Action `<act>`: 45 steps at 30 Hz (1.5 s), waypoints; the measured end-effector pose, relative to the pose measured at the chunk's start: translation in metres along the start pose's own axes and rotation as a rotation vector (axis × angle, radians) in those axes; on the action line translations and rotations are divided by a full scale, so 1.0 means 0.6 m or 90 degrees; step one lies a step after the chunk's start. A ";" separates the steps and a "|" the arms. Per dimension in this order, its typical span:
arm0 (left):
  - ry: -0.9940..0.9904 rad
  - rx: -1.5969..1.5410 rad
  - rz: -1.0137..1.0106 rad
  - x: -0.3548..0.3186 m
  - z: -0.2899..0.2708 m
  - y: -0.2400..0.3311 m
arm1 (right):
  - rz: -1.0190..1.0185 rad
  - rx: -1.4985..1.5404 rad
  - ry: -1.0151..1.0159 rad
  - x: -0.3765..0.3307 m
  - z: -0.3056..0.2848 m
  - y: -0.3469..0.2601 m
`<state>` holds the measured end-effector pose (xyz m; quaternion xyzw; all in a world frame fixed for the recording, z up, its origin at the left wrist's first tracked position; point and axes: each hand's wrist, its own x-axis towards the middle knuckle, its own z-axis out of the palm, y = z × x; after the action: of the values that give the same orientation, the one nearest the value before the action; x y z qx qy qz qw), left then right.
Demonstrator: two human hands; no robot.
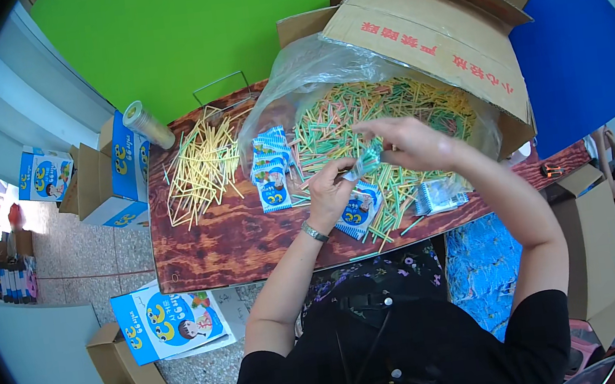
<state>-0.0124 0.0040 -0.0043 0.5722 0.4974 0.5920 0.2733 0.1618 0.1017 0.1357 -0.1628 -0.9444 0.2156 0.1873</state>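
A small packet [367, 161] with green sticks showing through its clear side is gripped in my left hand [329, 189], above the table. My right hand [413, 144] is beside the packet's upper end, its visible fingers apart and bent toward it; whether they touch it I cannot tell. Under and behind both hands spreads a big heap of thin green, pink and yellow sticks [329, 116]. Blue and white packets [271, 169] lie stacked left of my left hand. Another blue packet [358, 209] is just below that hand, and a clear-sided packet [439, 196] lies farther right.
Loose yellow sticks [204, 166] cover the left of the wood-patterned table [200, 255]. A large carton [426, 31] with a clear plastic liner [307, 61] opens onto the heap. A clear round tub [145, 123] stands at the left edge; printed boxes [166, 324] sit beyond it.
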 end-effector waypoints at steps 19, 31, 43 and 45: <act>0.114 0.242 -0.148 -0.105 -0.210 -0.039 | 0.243 -0.179 -0.070 -0.062 0.188 0.033; 0.209 0.496 -0.169 -0.073 -0.215 -0.099 | 0.150 -0.295 0.053 -0.100 0.218 0.062; -0.054 0.359 0.092 -0.043 -0.014 0.026 | 0.070 -0.279 0.138 -0.093 0.149 0.049; -0.119 0.298 0.016 -0.033 -0.002 0.028 | 0.036 -0.315 0.133 -0.093 0.138 0.039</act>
<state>-0.0055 -0.0199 0.0033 0.6783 0.5863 0.4084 0.1711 0.1809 0.0714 0.0393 -0.2514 -0.9391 -0.0349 0.2319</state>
